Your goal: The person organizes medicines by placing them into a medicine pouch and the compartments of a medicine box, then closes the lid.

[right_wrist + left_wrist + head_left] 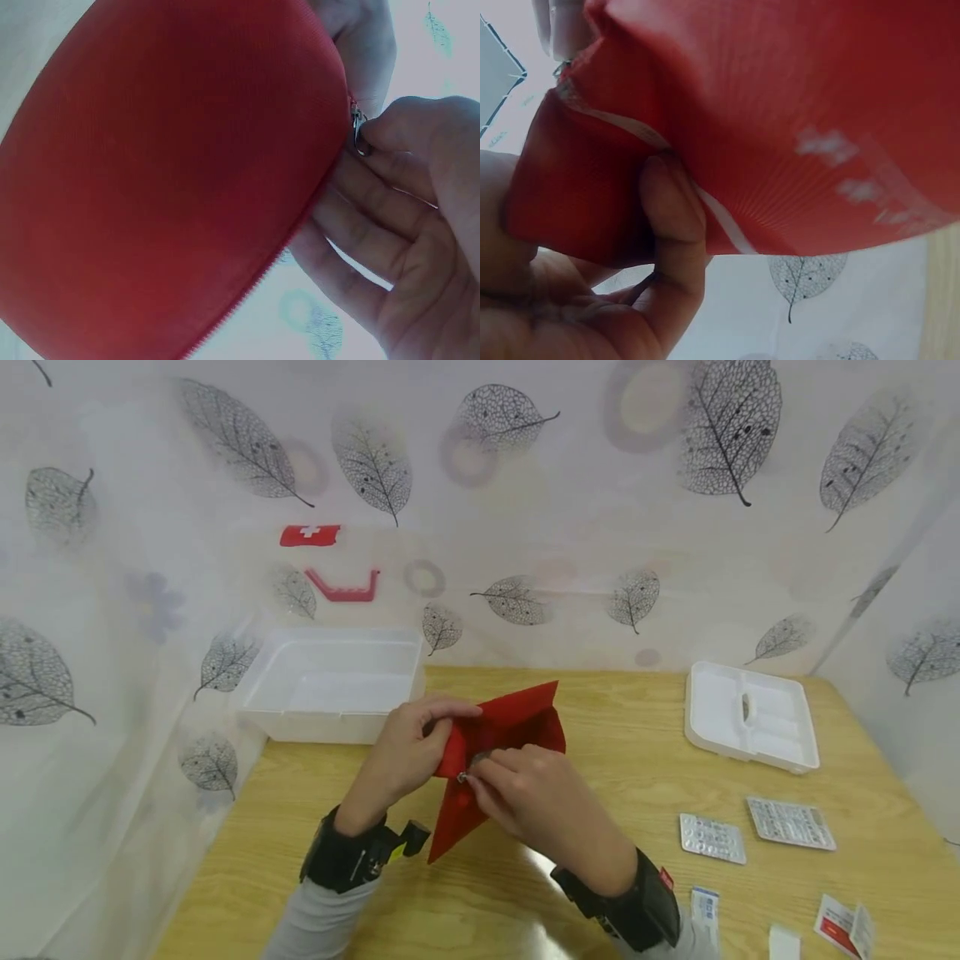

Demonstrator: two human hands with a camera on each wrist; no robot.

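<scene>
A red zippered pouch (521,703) is held above the table, its mouth gaping in the head view. My left hand (405,752) grips one corner of it, with the thumb (673,199) pressed on the fabric beside a white stripe in the left wrist view. At the end of the zip my right hand (551,797) pinches the metal zipper pull (361,139) between thumb and forefinger. The other fingers (367,225) of that hand lie along the open zip edge. What the pouch contains is hidden.
An open white box (330,727) stands at the back left. At the right are a white compartment tray (712,714) and two blister packs (712,838) (791,823). Nearer lie a blue-and-white packet (705,910), a white piece (784,943) and a red-and-white folded card (840,927).
</scene>
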